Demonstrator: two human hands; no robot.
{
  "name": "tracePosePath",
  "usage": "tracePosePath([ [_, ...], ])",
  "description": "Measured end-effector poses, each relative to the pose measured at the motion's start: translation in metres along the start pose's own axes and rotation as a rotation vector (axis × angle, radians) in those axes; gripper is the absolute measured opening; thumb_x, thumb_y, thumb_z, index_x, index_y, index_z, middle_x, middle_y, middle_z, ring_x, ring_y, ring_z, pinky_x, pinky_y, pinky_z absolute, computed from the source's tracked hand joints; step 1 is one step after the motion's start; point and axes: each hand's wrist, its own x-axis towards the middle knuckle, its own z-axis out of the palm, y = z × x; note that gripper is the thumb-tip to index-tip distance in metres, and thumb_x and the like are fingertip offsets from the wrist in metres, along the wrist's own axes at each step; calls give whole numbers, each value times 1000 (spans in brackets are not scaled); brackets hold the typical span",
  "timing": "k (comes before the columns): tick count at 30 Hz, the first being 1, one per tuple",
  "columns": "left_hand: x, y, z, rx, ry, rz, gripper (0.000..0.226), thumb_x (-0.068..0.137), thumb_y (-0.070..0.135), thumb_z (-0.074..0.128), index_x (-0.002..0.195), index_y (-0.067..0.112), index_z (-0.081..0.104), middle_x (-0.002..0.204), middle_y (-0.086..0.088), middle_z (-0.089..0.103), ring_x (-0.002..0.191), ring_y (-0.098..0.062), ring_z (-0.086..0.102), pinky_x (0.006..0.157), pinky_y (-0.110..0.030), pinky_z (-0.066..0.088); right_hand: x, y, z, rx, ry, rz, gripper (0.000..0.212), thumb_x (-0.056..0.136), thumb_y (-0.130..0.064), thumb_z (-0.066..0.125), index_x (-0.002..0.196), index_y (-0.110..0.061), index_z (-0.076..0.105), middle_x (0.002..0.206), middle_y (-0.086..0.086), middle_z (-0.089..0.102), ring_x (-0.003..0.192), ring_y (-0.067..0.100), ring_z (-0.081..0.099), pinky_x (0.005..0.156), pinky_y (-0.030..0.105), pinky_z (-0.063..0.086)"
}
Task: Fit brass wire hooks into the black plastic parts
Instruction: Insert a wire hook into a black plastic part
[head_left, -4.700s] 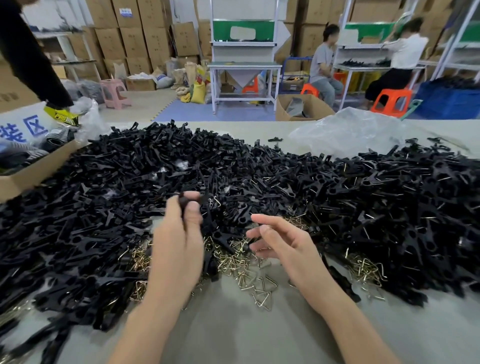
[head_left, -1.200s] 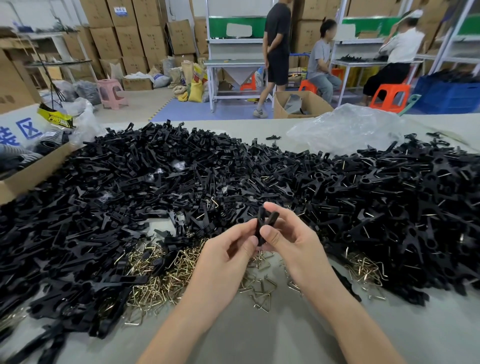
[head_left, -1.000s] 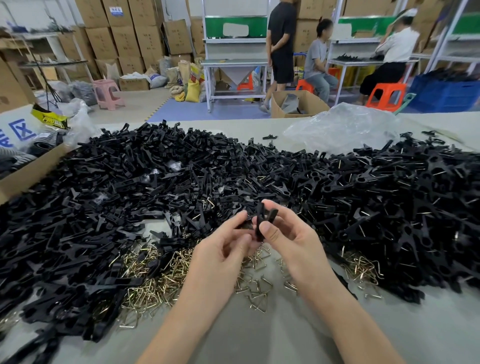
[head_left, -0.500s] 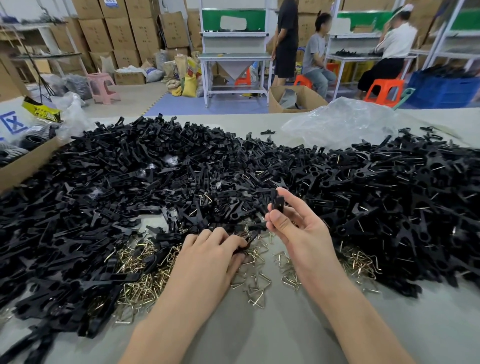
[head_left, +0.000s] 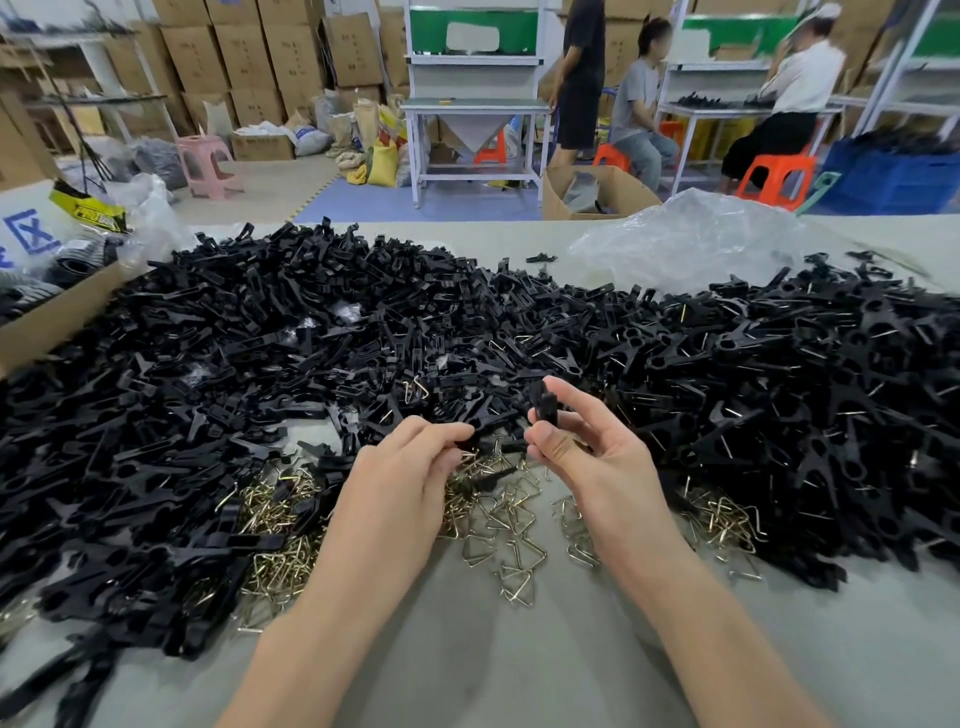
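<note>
right hand with black plastic part in fingertip pinch; left hand curled over brass wire hooks, hold unclear

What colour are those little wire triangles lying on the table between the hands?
Shiny brass-gold; the wire hooks show best in the head view.

Before me, the grey table carries heaped black plastic parts, loose brass wire hooks and a crumpled plastic bag.
</note>
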Motion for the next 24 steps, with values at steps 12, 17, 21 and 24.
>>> tracePosePath([
  [12, 1, 1, 3, -286, 153, -157, 19, 100, 21, 58, 105, 37, 68, 85, 16, 67, 77, 3, 61, 69, -8, 41, -4, -5, 2, -97, -83, 4, 39, 86, -11, 78, 111, -41, 71, 112, -9, 76, 105, 6, 70, 92, 17, 53],
  [17, 3, 5, 1, -624, 119, -282, 17, 100, 17, 59, 100, 30, 72, 89, 9, 76, 84, -8, 73, 79, -23, 57, -6, -7, 4, -96, -157, 27, 39, 87, -4, 75, 113, -33, 71, 105, -10, 77, 98, 3, 71, 81, 14, 53],
  [21, 2, 8, 1, -654, 106, -269, 18, 100, 17, 60, 99, 30, 73, 92, 11, 77, 86, -5, 72, 78, -13, 53, -7, -5, 7, -96, -204, 31, 40, 87, 0, 74, 113, -30, 72, 104, -8, 77, 95, 3, 71, 80, 17, 54],
  [24, 3, 9, 0, -680, 122, -280, 17, 99, 17, 61, 98, 30, 72, 91, 12, 76, 85, -6, 73, 75, -11, 51, -6, -3, 8, -85, -204, 21, 40, 86, 0, 75, 112, -30, 71, 100, -11, 77, 92, 1, 71, 78, 14, 53],
])
